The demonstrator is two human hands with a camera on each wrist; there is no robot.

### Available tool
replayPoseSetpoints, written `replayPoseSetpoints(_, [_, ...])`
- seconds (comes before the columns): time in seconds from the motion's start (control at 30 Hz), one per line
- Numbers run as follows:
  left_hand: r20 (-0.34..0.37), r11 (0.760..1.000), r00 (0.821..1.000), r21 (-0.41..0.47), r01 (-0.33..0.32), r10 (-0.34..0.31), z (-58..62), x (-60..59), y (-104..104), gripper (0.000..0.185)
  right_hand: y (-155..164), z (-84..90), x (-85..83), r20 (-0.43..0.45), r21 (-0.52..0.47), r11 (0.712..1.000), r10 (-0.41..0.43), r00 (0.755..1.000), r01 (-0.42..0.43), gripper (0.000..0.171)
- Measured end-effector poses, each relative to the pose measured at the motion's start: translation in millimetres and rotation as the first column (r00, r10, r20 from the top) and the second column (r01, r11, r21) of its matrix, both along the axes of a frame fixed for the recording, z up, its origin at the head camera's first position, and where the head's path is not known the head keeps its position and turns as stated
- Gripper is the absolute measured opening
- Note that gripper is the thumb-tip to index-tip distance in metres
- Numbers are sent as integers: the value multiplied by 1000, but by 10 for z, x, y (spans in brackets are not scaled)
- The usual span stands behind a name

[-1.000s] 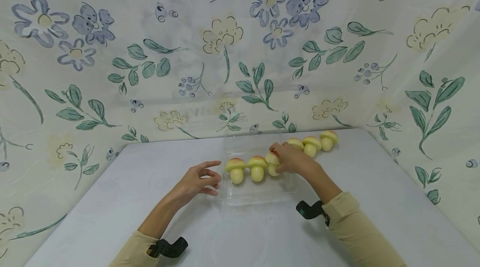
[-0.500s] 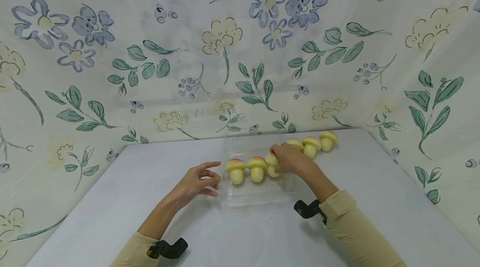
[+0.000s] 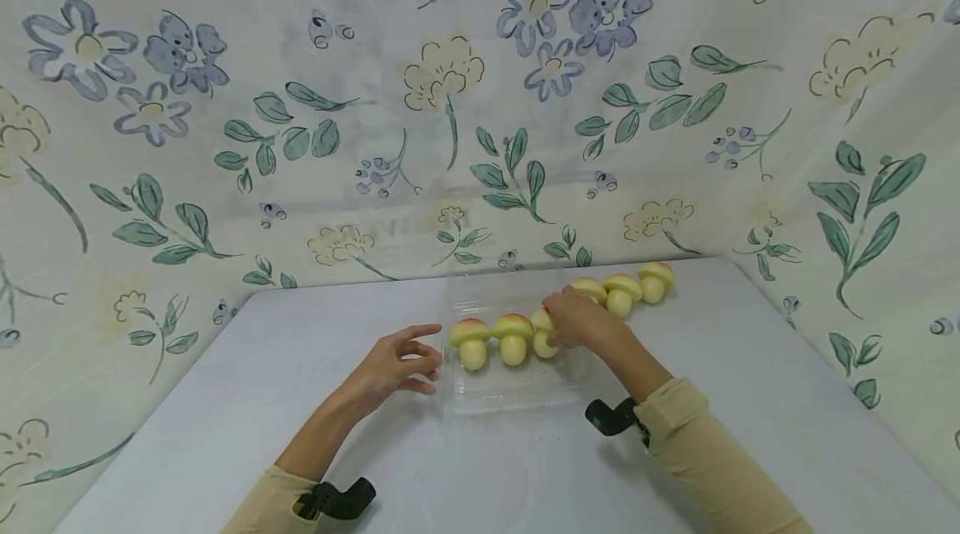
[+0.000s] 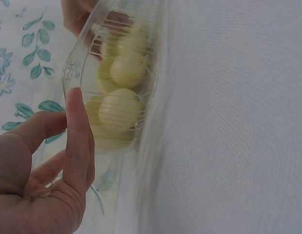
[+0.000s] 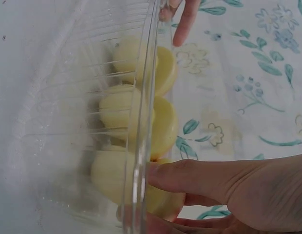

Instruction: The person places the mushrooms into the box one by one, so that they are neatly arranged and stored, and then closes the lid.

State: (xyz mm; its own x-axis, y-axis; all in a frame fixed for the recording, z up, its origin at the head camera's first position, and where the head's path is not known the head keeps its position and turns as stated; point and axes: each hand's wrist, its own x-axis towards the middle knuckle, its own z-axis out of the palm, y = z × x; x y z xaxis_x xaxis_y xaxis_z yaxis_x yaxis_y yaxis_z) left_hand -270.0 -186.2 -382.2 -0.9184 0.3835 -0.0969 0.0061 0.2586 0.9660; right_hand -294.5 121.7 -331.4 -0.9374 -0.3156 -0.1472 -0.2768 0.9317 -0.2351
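My right hand (image 3: 581, 324) holds a toy mushroom (image 3: 542, 332) in the clear tray (image 3: 517, 388). My left hand (image 3: 393, 365) is open, fingers touching the tray's side. The tray sits on my grey desk (image 3: 225, 401), with flowery cloth (image 3: 300, 101) behind

Head cam above; wrist cams close on tray (image 3: 517, 388)

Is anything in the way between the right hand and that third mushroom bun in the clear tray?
No. The right hand already grips the third mushroom bun in the clear tray, with no gap between them. The left hand rests at the tray's left edge, away from that bun.
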Motion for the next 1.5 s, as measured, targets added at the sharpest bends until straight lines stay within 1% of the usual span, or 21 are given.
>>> replayPoseSetpoints(0.07, [1, 1000, 1000, 0, 0, 0, -1, 2, 1, 70, -6, -7, 2, 7, -9, 1000, -14, 1000, 14, 56])
replayPoseSetpoints(0.2, [-1, 1000, 1000, -7, 0, 0, 2, 5, 5, 70, -11, -23, 20, 20, -62, 997, -47, 999, 48, 56])
replayPoseSetpoints(0.33, [-6, 1000, 1000, -16, -6, 6, 1, 0, 7, 69, -16, -24, 37, 16, -81, 996, -39, 999, 40, 52])
replayPoseSetpoints(0.5, [-12, 1000, 1000, -20, -10, 10, -2, -9, 8, 69, -34, -17, 49, 11, -54, 998, -25, 1000, 26, 51])
replayPoseSetpoints(0.67, [-17, 1000, 1000, -18, -14, 14, -4, -13, 1, 69, -40, -25, 51, -6, 0, 1000, -3, 1000, 3, 50])
replayPoseSetpoints(0.77, [-15, 1000, 1000, -19, -20, 20, -4, -13, -3, 69, -45, -28, 50, -2, 28, 999, 17, 1000, -17, 49])
replayPoseSetpoints(0.87, [-13, 999, 1000, -20, -25, 25, -5, -13, -8, 68, -46, -29, 47, 10, 30, 999, 32, 999, -32, 51])
replayPoseSetpoints(0.97, [-11, 999, 1000, -22, -30, 30, -2, -10, -12, 68, -26, -42, 43, 0, 7, 999, 47, 999, -47, 55])
replayPoseSetpoints(1.07, [-8, 999, 999, -28, -34, 34, 9, -7, -19, 67, 10, -56, 43, -45, -33, 997, 66, 997, -68, 56])
replayPoseSetpoints(1.1, [-7, 999, 999, -29, -35, 35, 14, -5, -22, 67, 24, -53, 43, -64, -55, 996, 73, 995, -77, 54])
replayPoseSetpoints(1.17, [-4, 999, 999, -35, -35, 35, 26, -1, -29, 68, 53, -40, 50, -86, -97, 992, 72, 994, -81, 53])
replayPoseSetpoints(1.33, [3, 998, 1000, -51, -26, 26, 52, 5, -55, 69, 155, 31, 76, -86, -198, 978, 48, 995, -65, 54])
replayPoseSetpoints(1.5, [10, 998, 1000, -64, -24, 25, 66, 2, -78, 70, 302, 28, 33, -126, -263, 962, 39, 991, -71, 51])
